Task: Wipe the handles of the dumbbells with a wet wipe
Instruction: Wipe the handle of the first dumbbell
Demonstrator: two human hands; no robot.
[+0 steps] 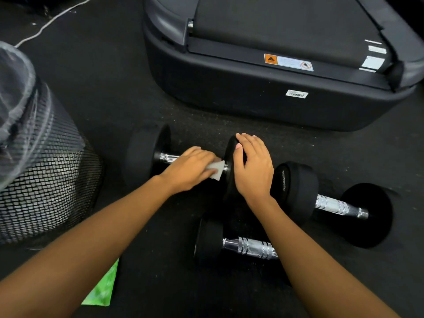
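Three black dumbbells with chrome handles lie on the dark floor. On the far dumbbell (146, 154), my left hand (190, 171) presses a white wet wipe (216, 169) around the right part of the handle. My right hand (252, 166) rests flat over that dumbbell's right weight, holding it steady. A second dumbbell (335, 204) lies to the right, and a third dumbbell (247, 246) lies nearer me, partly hidden under my right forearm.
A black mesh bin (46, 175) with a clear liner stands at the left. A green wipe packet (103, 288) lies on the floor under my left forearm. The end of a treadmill (263, 104) sits just beyond the dumbbells. A white cable (48, 21) runs at the top left.
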